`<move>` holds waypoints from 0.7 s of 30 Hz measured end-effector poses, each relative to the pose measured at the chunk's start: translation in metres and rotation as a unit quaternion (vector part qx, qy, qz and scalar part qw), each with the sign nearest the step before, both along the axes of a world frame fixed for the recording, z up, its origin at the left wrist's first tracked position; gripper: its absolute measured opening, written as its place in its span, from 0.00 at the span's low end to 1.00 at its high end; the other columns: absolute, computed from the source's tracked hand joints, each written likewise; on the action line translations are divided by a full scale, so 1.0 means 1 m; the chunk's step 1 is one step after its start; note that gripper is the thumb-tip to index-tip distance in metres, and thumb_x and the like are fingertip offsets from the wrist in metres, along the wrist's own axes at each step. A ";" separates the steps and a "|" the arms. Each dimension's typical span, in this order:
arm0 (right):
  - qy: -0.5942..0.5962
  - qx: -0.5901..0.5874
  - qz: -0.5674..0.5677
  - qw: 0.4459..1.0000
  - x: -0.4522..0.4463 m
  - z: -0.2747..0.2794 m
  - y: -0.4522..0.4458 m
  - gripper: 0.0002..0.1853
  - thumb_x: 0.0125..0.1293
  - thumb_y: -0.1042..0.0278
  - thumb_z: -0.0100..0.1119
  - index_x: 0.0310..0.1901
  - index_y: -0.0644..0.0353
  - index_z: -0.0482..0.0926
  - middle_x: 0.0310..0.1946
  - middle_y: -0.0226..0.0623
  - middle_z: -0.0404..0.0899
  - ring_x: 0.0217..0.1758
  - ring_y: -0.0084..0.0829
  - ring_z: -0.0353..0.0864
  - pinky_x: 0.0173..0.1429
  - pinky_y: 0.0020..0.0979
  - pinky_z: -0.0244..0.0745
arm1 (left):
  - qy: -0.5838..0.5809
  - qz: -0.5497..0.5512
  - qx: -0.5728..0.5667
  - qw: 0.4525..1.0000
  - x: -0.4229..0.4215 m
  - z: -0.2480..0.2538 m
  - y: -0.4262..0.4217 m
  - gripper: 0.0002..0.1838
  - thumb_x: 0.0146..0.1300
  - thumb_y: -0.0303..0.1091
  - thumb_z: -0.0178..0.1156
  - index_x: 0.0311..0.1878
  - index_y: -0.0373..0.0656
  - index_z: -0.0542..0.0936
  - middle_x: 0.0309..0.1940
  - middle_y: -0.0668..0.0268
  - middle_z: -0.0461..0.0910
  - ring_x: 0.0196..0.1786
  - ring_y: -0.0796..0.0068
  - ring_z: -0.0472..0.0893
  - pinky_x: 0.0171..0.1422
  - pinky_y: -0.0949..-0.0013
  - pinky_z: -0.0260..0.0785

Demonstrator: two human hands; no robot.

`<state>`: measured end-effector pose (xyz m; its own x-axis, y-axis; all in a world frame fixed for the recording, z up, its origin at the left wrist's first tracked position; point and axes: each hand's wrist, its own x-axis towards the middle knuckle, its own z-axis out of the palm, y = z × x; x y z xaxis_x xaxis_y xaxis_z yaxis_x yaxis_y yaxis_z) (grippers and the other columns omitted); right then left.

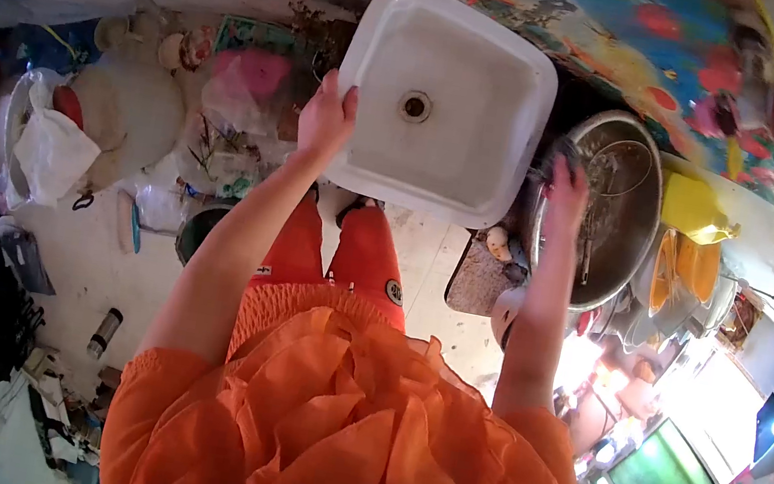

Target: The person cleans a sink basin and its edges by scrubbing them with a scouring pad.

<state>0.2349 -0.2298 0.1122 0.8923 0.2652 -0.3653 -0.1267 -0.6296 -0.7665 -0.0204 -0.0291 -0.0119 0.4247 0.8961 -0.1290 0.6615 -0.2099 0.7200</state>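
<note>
The white sink (479,74) is in front of me, a little above my legs in the view, with its open side facing up to me. It has a rounded square shape, and a round drain (414,107) is in its bottom. My left hand (327,121) holds the rim on its left side; this grip is closed on the edge. My right hand (567,192) is at the other side of the sink, over the near rim of the big metal basin (627,235). Its grip is closed on a dark bundle (563,154), which is blurred, so I cannot tell exactly what it is. Inside the metal basin I see a thin wire loop (625,143).

To the right of this basin there is a yellow container (694,210), and just beside it are orange bowls (697,269). A speckled board (477,282) lies below the sink's right corner, near the metal basin. Further out on the left side, a white plastic bag (55,154) and a pink thing (257,74) are among many small things. A dark cylinder (104,333) lies on the floor (85,265).
</note>
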 end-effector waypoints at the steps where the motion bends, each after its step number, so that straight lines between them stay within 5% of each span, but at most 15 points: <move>1: -0.081 -0.064 0.104 0.989 -0.013 -0.020 0.019 0.20 0.62 0.62 0.54 0.54 0.59 0.72 0.35 0.39 0.79 0.30 0.32 0.77 0.36 0.32 0.72 | 0.002 -0.002 -0.013 1.000 0.000 -0.001 0.001 0.23 0.64 0.42 0.49 0.56 0.37 0.62 0.42 0.45 0.76 0.39 0.46 0.78 0.41 0.50 0.71; 2: -0.158 -0.124 0.210 0.957 -0.023 -0.044 0.040 0.20 0.62 0.61 0.54 0.54 0.60 0.72 0.36 0.45 0.78 0.32 0.39 0.78 0.39 0.36 0.73 | 0.005 -0.002 -0.025 1.000 0.000 -0.001 0.002 0.23 0.64 0.42 0.49 0.56 0.37 0.62 0.41 0.46 0.76 0.39 0.45 0.77 0.41 0.50 0.71; 4: -0.071 -0.106 0.334 0.934 -0.054 -0.086 0.085 0.19 0.61 0.61 0.54 0.51 0.60 0.74 0.38 0.53 0.77 0.40 0.50 0.77 0.48 0.41 0.72 | 0.008 0.004 -0.042 0.999 -0.001 0.000 0.003 0.22 0.64 0.42 0.49 0.56 0.38 0.63 0.42 0.46 0.76 0.39 0.45 0.77 0.41 0.50 0.71; 9: -0.204 -0.062 0.517 0.829 -0.075 -0.230 0.121 0.14 0.59 0.64 0.54 0.45 0.59 0.78 0.41 0.51 0.77 0.46 0.48 0.75 0.50 0.41 0.71 | -0.009 0.010 -0.059 0.998 -0.001 0.006 0.006 0.23 0.63 0.41 0.51 0.57 0.38 0.63 0.43 0.47 0.75 0.43 0.46 0.76 0.44 0.52 0.71; 11: -0.034 -0.099 0.411 0.906 -0.065 -0.275 0.143 0.13 0.58 0.66 0.54 0.43 0.59 0.79 0.41 0.50 0.76 0.46 0.48 0.75 0.50 0.41 0.71 | -0.017 0.014 -0.070 0.997 -0.002 0.005 0.006 0.23 0.63 0.40 0.51 0.57 0.37 0.63 0.43 0.47 0.75 0.44 0.46 0.76 0.44 0.53 0.71; 12: 0.053 -0.121 0.346 0.929 -0.066 -0.281 0.149 0.12 0.58 0.67 0.54 0.42 0.59 0.79 0.41 0.50 0.76 0.46 0.48 0.74 0.50 0.41 0.70 | -0.026 0.016 -0.058 0.998 -0.002 0.002 0.007 0.23 0.63 0.40 0.52 0.57 0.38 0.63 0.42 0.47 0.76 0.42 0.46 0.76 0.43 0.52 0.70; 15: -0.085 -0.070 0.499 0.860 -0.093 -0.273 0.122 0.10 0.58 0.67 0.53 0.39 0.61 0.78 0.42 0.50 0.75 0.45 0.49 0.75 0.50 0.42 0.70 | -0.049 0.017 -0.033 0.998 -0.003 -0.006 0.003 0.22 0.63 0.40 0.52 0.57 0.41 0.63 0.39 0.48 0.76 0.40 0.45 0.76 0.40 0.51 0.69; 18: -0.018 -0.178 0.590 0.787 -0.109 -0.234 0.085 0.09 0.59 0.68 0.53 0.37 0.63 0.75 0.42 0.51 0.75 0.45 0.51 0.74 0.49 0.44 0.70 | -0.054 0.017 -0.023 0.998 -0.002 -0.009 0.005 0.22 0.62 0.39 0.53 0.57 0.41 0.63 0.39 0.48 0.76 0.40 0.46 0.77 0.39 0.51 0.69; 21: 0.014 -0.147 0.527 0.837 -0.105 -0.254 0.086 0.09 0.58 0.68 0.53 0.37 0.64 0.73 0.42 0.53 0.75 0.44 0.54 0.74 0.48 0.46 0.70 | -0.049 0.015 -0.033 0.998 -0.001 -0.010 0.004 0.22 0.62 0.38 0.53 0.57 0.41 0.63 0.40 0.49 0.76 0.40 0.47 0.77 0.38 0.52 0.70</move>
<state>0.1297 -0.1442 -0.1423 0.2095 0.7945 -0.5700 0.6033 -0.5637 -0.5641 -0.0218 -0.0248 -0.0217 0.4110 0.8998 -0.1464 0.5922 -0.1414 0.7933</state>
